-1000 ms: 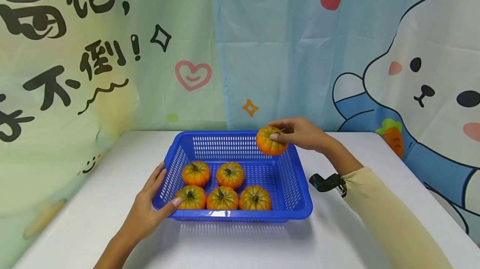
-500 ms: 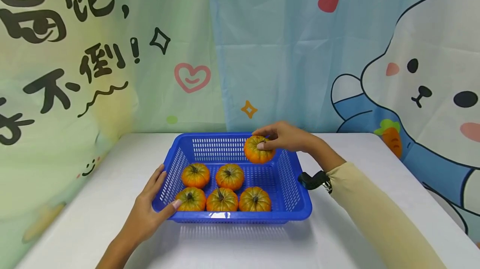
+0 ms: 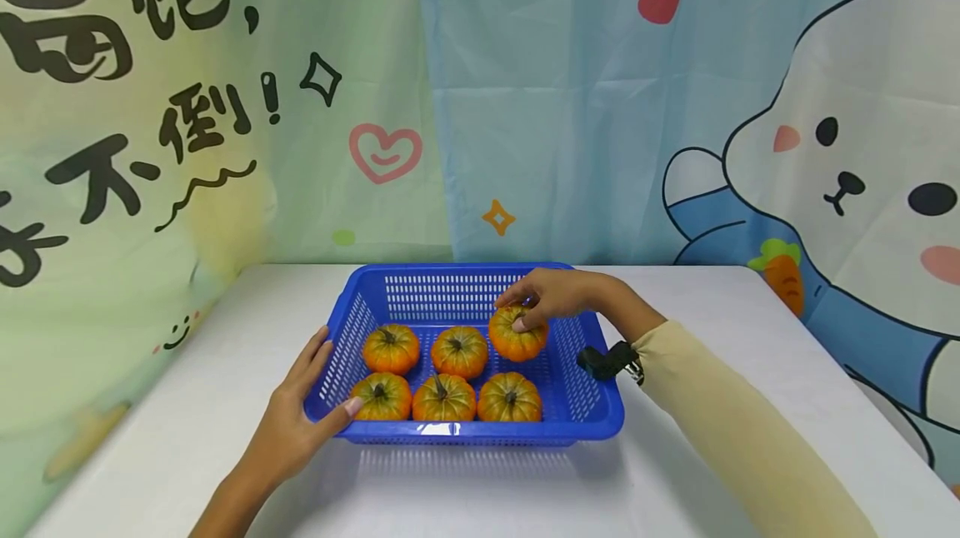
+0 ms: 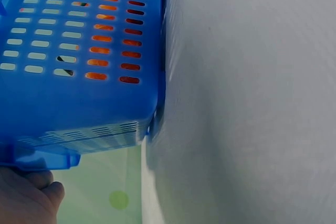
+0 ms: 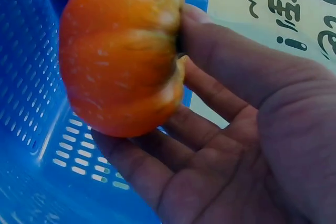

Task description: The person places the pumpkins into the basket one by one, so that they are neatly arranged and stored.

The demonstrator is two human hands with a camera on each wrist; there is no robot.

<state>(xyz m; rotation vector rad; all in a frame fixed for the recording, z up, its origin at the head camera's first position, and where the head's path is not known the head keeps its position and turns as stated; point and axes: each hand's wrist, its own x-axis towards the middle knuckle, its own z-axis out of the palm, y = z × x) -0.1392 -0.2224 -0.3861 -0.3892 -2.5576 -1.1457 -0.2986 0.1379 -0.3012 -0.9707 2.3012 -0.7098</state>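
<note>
My right hand (image 3: pixel 551 298) pinches a small orange pumpkin (image 3: pixel 517 335) by its top, thumb over it and fingers round the far side. The right wrist view shows this pumpkin (image 5: pixel 118 56) close up, over the basket's inside. Several other pumpkins (image 3: pixel 446 398) sit in the blue plastic basket (image 3: pixel 480 431), in a front row and a row behind it. The held one is at the right end of the back row; whether it touches the bottom I cannot tell. My left hand (image 3: pixel 296 413) holds the basket's front left corner, thumb over the rim.
The basket stands on a white table (image 3: pixel 675 471). A printed curtain (image 3: pixel 517 97) hangs behind the table. A black strapped device (image 3: pixel 609 360) is on my right wrist, above the basket's right rim.
My right hand has carried the pumpkin left and down, from above the basket's back right corner into the basket beside the back row. My left hand stays at the corner.
</note>
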